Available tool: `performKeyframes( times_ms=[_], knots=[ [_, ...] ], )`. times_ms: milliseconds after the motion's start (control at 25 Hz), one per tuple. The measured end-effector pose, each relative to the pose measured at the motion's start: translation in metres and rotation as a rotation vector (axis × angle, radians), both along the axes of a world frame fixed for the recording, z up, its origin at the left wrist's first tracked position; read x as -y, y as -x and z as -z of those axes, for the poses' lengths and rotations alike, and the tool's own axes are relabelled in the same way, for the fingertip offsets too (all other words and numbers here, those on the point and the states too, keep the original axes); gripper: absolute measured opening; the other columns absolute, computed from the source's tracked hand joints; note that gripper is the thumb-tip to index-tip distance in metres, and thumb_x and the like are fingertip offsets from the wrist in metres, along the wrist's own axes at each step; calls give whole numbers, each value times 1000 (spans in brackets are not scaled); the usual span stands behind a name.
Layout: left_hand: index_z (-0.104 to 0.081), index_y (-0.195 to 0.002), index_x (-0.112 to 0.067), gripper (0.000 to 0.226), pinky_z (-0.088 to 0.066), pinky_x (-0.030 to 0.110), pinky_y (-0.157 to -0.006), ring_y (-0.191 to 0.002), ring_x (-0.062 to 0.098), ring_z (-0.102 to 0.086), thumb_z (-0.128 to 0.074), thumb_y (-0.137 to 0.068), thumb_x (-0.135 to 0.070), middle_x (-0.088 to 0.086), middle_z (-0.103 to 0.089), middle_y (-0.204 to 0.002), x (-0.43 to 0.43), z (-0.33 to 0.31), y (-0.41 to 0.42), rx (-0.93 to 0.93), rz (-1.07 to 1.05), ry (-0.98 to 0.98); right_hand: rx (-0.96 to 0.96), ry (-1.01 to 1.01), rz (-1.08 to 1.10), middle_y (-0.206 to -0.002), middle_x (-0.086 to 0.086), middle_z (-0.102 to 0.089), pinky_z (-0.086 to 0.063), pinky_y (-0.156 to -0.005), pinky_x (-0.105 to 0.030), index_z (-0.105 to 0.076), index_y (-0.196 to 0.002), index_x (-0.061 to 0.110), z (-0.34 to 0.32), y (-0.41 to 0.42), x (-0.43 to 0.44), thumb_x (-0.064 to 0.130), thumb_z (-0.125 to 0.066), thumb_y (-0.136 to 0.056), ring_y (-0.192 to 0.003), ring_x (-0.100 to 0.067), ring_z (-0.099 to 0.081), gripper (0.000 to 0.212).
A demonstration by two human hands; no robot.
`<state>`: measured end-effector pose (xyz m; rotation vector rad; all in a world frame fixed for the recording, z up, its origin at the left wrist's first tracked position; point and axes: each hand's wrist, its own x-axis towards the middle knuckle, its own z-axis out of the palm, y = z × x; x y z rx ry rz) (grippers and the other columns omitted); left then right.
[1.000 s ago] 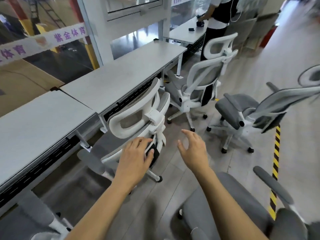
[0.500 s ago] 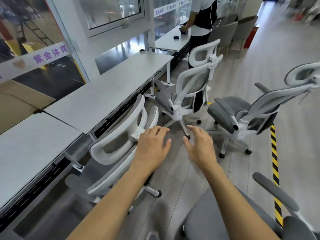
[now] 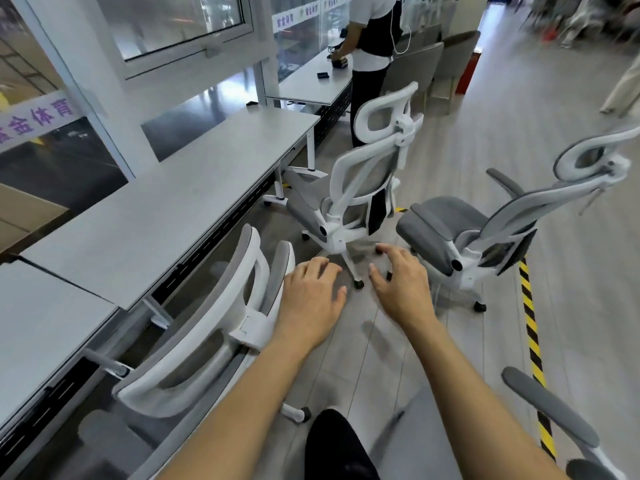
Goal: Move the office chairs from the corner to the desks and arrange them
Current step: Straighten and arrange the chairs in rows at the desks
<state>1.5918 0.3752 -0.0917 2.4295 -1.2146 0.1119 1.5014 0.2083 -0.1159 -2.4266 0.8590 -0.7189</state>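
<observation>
Three long grey desks stand end to end along the window wall on the left: the near desk [image 3: 41, 327], the middle desk [image 3: 166, 206] and the far desk [image 3: 311, 81]. The row runs from near to far.

Four office chairs show, all grey and white. The nearest chair [image 3: 207, 327] is pushed in at the left, just beside the near and middle desks, and its tall back leans toward the desk edge. The second chair [image 3: 360, 181] stands farther away by the far end of the middle desk, with its seat toward the desk and its back toward the walkway. The third chair [image 3: 485, 230] is on the right, out on the floor and well apart from the desks; its back leans far to the right and its seat points left. Only a seat and an armrest of the fourth chair [image 3: 547, 407] show at the bottom right.

One person [image 3: 374, 46] stands at the far desk.

A yellow and black stripe [image 3: 531, 327] runs along the floor on the right.

The left hand [image 3: 311, 299] is flat with loose fingers, holding nothing, just right of the nearest chair's headrest. The right hand [image 3: 401, 282] is spread wide and empty too, over the floor.
</observation>
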Motion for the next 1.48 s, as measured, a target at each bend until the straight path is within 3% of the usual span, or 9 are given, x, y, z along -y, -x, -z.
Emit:
performKeyframes(
  times_ms=[240,520,760,960,1120,1360,1480],
  knots=[
    [-57,-122,-24,32,-39,41,-99,-122,26,-46,-51,-94,-39,1,-51,-134,93,16,-66,-23,-69,14,-15,20,-58,-126,0,-63,-41,-102,-37,-58,-131,23,8,-81,88,33,-62,-93,-117,-20,-56,40],
    [-59,-117,-27,29,-43,37,-94,-118,23,-51,-56,-90,-38,-2,-57,-128,240,17,-147,41,-165,11,-60,20,-180,-128,3,-62,-42,-99,-37,-61,-128,24,17,-161,248,32,-65,-91,-114,-20,-59,38],
    [-58,-120,-28,35,-39,37,-100,-122,21,-51,-45,-91,-41,-2,-57,-129,331,17,-203,77,-202,-9,-37,42,-203,-123,1,-65,-46,-94,-38,-62,-127,23,13,-209,370,29,-66,-90,-110,-21,-60,38],
    [-59,-122,-23,38,-43,40,-99,-118,23,-53,-47,-89,-38,1,-58,-128,399,25,-253,143,-210,25,-89,125,-232,-134,1,-59,-40,-101,-41,-57,-135,24,13,-251,459,28,-65,-91,-118,-25,-55,44],
    [-58,-123,-21,39,-45,42,-98,-118,24,-54,-47,-88,-35,3,-59,-128,452,37,-287,105,-238,52,-115,145,-266,-138,-2,-56,-33,-103,-34,-53,-140,24,10,-282,521,27,-62,-94,-123,-25,-52,47],
    [-55,-129,-19,45,-48,47,-97,-118,32,-54,-46,-91,-40,10,-58,-126,529,64,-324,-1,-260,-60,-144,126,-247,-140,-6,-55,-40,-97,-47,-51,-141,21,27,-323,629,22,-56,-97,-120,-33,-54,44],
    [-50,-134,-21,48,-40,48,-107,-122,30,-51,-42,-96,-48,6,-57,-128,542,87,-323,-8,-320,-103,-234,113,-278,-147,-8,-50,-42,-98,-52,-48,-144,22,49,-335,677,27,-51,-101,-125,-37,-51,43]
  ],
)
